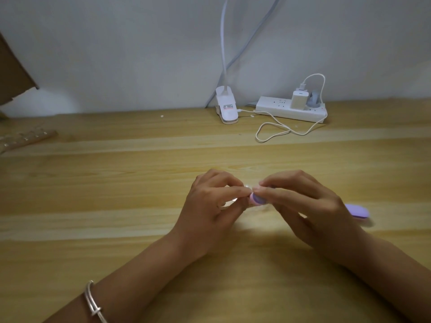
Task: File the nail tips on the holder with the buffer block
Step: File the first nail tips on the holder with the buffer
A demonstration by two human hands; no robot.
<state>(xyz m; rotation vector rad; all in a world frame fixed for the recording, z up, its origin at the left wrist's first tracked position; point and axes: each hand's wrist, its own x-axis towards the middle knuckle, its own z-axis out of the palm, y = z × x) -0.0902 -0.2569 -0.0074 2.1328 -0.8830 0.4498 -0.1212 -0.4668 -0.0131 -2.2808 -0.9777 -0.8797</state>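
Note:
My two hands meet over the middle of the wooden desk (116, 183). My right hand (310, 206) grips a long purple and pink buffer block (327, 200); one end shows between the hands and its far end (358, 210) sticks out past the palm. My left hand (214, 206) pinches a small clear nail tip holder (234, 201), mostly hidden by the fingers. The buffer's near end lies against the clear piece by my left fingertips. A silver bangle (92, 301) circles my left wrist.
A white clip lamp base (227, 108) stands at the back of the desk by the wall. To its right lies a white power strip (291, 109) with a charger and a looping cable (275, 132). A clear strip of nail tips (25, 137) and cardboard (14, 73) sit far left.

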